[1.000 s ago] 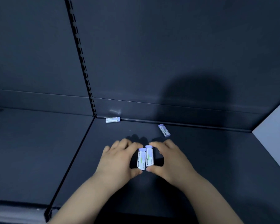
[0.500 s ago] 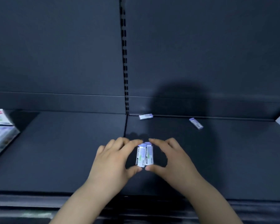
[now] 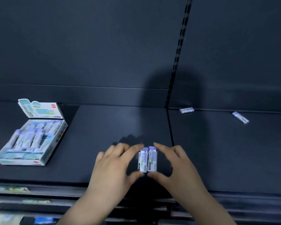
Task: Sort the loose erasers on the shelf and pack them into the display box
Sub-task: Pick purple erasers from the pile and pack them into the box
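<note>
We've got the left hand (image 3: pixel 110 168) and right hand (image 3: pixel 178 169) pinching a pair of erasers (image 3: pixel 147 159) side by side near the shelf (image 3: pixel 104 127) front. The display box (image 3: pixel 44 158) sits well to the left, part-filled. A loose eraser (image 3: pixel 186 110) lies against the back wall, with another eraser (image 3: pixel 240 117) further right.

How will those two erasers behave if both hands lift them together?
Likely light and stiff: the two erasers look like small flat blocks. The left hand and right hand pinch them at the ends, side by side, so one might slip out. Flat faces make rolling unlikely.
</note>
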Demonstrator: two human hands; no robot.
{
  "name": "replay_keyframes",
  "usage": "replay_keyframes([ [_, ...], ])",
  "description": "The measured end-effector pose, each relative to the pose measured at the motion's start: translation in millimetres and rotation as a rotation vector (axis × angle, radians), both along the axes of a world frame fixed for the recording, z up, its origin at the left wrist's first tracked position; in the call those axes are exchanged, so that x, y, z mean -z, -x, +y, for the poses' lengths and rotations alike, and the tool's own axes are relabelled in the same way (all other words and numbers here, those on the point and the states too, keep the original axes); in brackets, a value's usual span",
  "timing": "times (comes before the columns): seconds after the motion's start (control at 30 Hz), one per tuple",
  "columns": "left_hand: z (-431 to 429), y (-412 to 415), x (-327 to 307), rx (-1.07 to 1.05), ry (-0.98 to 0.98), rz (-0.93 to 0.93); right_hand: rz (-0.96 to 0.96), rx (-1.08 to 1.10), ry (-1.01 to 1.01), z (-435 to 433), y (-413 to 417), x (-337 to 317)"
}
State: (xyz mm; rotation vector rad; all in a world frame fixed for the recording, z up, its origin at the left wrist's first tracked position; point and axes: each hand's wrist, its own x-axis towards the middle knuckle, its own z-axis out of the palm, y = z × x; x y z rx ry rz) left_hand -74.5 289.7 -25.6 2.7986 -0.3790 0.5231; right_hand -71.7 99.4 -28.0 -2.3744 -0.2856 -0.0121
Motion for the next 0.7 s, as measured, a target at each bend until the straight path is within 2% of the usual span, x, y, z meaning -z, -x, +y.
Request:
replay_keyframes([
  [0.37,23,-31,0,-0.068,-0.022,-0.009,0.049,-0.165,-0.001,20,-53,-3],
  [0.7,121,-30,-4,-0.155,-0.062,-0.051,0.086,-0.238,0.028,124,-67,-9],
])
